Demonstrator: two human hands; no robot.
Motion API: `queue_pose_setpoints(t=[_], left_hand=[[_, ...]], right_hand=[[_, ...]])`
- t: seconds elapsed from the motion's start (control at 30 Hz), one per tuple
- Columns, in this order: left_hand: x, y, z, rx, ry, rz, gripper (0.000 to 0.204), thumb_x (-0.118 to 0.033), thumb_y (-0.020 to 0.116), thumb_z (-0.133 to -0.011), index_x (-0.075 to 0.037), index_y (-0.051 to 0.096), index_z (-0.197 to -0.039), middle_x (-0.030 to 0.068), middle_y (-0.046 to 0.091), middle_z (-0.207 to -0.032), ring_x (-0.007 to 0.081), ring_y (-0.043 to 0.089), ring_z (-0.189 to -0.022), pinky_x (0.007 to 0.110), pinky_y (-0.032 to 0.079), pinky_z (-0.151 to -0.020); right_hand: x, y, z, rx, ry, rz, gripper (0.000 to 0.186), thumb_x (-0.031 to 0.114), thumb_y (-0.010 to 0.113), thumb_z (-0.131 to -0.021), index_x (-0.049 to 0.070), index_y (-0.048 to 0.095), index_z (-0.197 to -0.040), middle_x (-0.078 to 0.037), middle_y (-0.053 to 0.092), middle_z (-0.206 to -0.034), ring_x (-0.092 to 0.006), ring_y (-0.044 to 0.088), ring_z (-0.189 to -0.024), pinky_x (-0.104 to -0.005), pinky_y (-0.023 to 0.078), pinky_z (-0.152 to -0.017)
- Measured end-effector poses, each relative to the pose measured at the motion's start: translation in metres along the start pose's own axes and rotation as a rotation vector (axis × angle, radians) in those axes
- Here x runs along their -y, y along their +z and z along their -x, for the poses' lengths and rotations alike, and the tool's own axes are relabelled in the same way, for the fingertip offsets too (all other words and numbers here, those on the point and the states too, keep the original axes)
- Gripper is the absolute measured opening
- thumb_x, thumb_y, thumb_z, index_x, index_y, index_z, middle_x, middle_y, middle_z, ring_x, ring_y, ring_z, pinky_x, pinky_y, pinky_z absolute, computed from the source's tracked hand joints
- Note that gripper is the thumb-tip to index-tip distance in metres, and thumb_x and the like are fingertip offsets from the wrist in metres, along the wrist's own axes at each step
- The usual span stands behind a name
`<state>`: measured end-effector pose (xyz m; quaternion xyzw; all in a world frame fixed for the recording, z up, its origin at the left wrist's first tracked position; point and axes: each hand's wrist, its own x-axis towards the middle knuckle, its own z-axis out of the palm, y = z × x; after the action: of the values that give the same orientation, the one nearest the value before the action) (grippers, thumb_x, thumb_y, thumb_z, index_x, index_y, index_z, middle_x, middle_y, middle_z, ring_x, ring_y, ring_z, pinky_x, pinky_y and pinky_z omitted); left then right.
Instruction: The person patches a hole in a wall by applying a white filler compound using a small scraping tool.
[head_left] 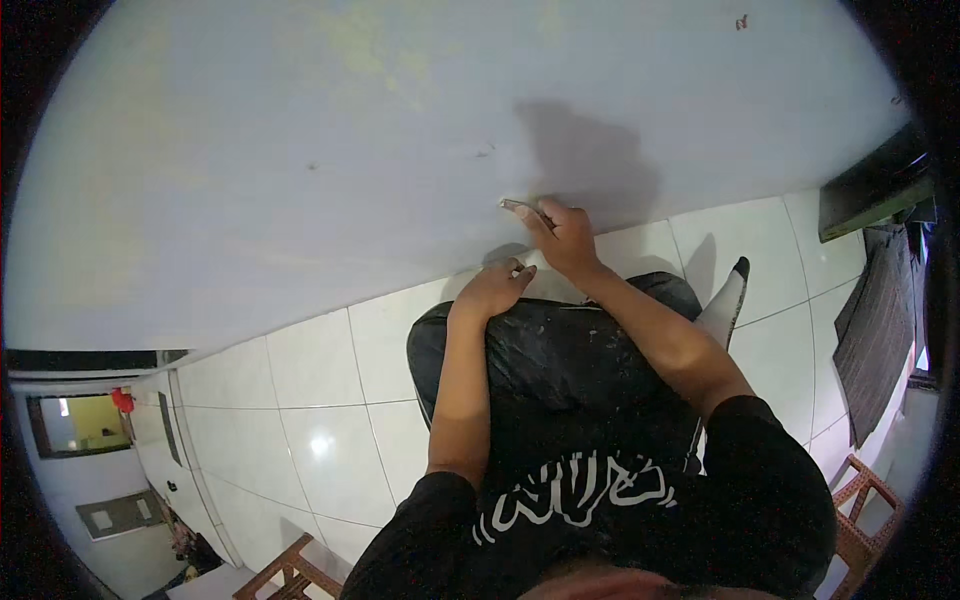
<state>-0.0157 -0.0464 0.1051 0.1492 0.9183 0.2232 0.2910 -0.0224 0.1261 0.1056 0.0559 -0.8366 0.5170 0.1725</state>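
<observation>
Right hand (566,240) pinches a small flat tool (514,205) in front of a pale wall (250,220)

At the far left, a framed opening (62,424) shows in the background, with a red item (122,400) at its right edge and a grey rectangular panel (120,514) below. Glossy white floor tiles (315,365) run along the foot of the wall, and part of a brown piece of furniture (298,574) juts in at the lower edge. The left hand (493,287) lies by the person's knee in speckled black trousers (550,350), near the wall's base, its fingers curled; whether they grasp anything, one cannot tell. Just to its right and higher, the right hand grips the tool between thumb and fingers, the whitish tip pointing left toward the wall; contact cannot be told. The person's black T-shirt (590,545) bears white lettering. Farther right, a foot in a pale sock (725,300) with a dark toe rests on the tiles, and a striped grey cloth (872,330) hangs near the right edge
</observation>
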Motion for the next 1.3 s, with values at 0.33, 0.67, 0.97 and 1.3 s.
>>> queue_pose_setpoints(t=[0.33, 0.67, 0.97, 1.3], left_hand=[[0.017, 0.011, -0.004, -0.059, 0.063, 0.243, 0.058, -0.046, 0.046, -0.097, -0.001, 0.056, -0.132, 0.0272, 0.056, -0.132, 0.0403, 0.051, -0.126, 0.045, 0.040, -0.106], [0.007, 0.016, -0.006, 0.008, 0.030, 0.162, 0.059, -0.041, 0.049, -0.096, -0.002, 0.048, -0.139, 0.0235, 0.058, -0.132, 0.0384, 0.053, -0.125, 0.043, 0.041, -0.105], [0.026, 0.028, -0.018, -0.001, 0.040, 0.138, 0.056, -0.042, 0.048, -0.096, -0.009, 0.049, -0.141, 0.0219, 0.056, -0.135, 0.0378, 0.052, -0.126, 0.041, 0.040, -0.107], [0.011, 0.024, -0.017, 0.042, 0.044, 0.122, 0.056, -0.041, 0.048, -0.095, -0.010, 0.048, -0.142, 0.0220, 0.055, -0.136, 0.0394, 0.050, -0.128, 0.042, 0.037, -0.109]], right_hand=[[0.010, -0.016, 0.006, 0.029, -0.046, -0.047, 0.027, 0.026, 0.062, -0.094, 0.000, 0.063, -0.087, -0.009, 0.047, -0.057, -0.0210, 0.044, -0.051, -0.0354, 0.038, -0.053], [-0.018, -0.032, 0.001, -0.044, -0.100, 0.338, 0.044, 0.039, 0.062, -0.094, -0.001, 0.062, -0.074, -0.015, 0.053, -0.058, -0.0289, 0.049, -0.050, -0.0417, 0.041, -0.053], [-0.005, -0.032, 0.000, -0.087, -0.200, 0.428, 0.045, 0.043, 0.065, -0.091, 0.002, 0.060, -0.072, -0.015, 0.052, -0.057, -0.0329, 0.052, -0.052, -0.0431, 0.043, -0.052], [-0.016, -0.040, 0.002, -0.035, -0.122, 0.610, 0.045, 0.049, 0.059, -0.093, 0.007, 0.067, -0.080, -0.015, 0.065, -0.070, -0.0360, 0.063, -0.060, -0.0470, 0.051, -0.056]])
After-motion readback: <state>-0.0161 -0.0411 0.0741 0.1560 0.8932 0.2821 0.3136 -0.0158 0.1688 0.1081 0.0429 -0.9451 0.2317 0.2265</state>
